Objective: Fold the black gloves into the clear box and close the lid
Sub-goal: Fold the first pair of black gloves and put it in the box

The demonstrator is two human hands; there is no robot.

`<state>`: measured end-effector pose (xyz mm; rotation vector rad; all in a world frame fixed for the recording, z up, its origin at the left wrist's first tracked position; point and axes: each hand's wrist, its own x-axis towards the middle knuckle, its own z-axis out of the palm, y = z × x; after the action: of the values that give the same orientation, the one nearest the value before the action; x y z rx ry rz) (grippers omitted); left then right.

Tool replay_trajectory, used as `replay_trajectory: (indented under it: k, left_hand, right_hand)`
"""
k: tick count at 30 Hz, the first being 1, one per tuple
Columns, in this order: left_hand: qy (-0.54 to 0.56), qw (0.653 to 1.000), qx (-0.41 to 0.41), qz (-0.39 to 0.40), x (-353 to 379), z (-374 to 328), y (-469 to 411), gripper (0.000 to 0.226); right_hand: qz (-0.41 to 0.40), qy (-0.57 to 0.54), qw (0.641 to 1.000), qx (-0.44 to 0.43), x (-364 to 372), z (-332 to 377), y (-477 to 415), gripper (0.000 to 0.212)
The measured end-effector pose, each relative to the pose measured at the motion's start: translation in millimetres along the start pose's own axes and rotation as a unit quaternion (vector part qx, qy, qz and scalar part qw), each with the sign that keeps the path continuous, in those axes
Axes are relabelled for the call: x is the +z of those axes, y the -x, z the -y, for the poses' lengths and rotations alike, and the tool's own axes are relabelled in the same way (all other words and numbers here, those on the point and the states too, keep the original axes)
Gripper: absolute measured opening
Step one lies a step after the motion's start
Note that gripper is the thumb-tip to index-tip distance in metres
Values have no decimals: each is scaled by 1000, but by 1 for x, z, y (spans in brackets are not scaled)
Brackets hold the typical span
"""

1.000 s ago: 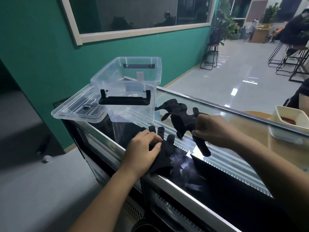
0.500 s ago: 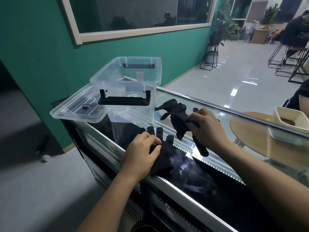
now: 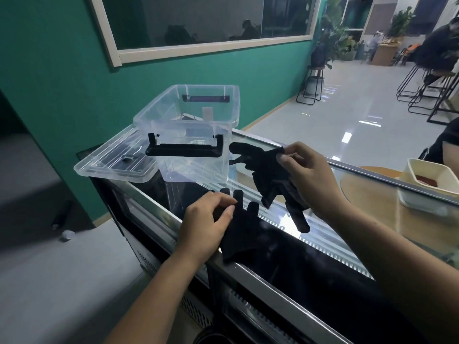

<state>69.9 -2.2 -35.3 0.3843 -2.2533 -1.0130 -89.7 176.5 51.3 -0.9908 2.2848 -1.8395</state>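
Since half a second ago the right hand has risen and turned, so the hanging glove now spreads wider in the air than it did. I see its fingers curled, with thumb and forefinger pinching the glove's edge at the top. The rest of that glove droops below and in front of them, and one black finger dangles lowest, clear of the glass.

The left hand has stayed where it was. Its fingers are bent and bunched down on the flat glove, the thumb tip against the fabric, holding it to the glass countertop. Three or four of that glove's fingertips poke out just beyond the knuckles; its cuff lies back toward the wrist at the counter's metal edge.

Beyond both sets of fingers stands the clear box, open, with nothing black inside that I can make out. Its black handle faces me. The lid lies flat just beside the box, out past the left hand. Well off past the right hand, a white dish sits on a round wooden table.
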Motion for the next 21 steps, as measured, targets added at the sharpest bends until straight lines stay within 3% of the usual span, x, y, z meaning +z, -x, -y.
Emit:
replay_trajectory:
  k: [4, 11, 13, 16, 21]
  left_hand:
    - [48, 998, -7, -45, -7, -16, -1, 18]
    - [69, 995, 37, -59, -9, -58, 5, 65]
    - [38, 996, 57, -64, -11, -62, 3, 69]
    - [-28, 992, 88, -88, -15, -59, -3, 51]
    - [-40, 986, 111, -119, -27, -54, -15, 17]
  right_hand:
    - [32, -137, 989, 51, 8, 18, 9, 15]
    - [117, -271, 948, 114, 34, 14, 23, 17]
    - [152, -301, 931, 139, 39, 13, 28, 20]
    - [184, -333, 912, 155, 43, 12, 31, 15]
    - [212, -341, 895, 192, 51, 7, 30, 50]
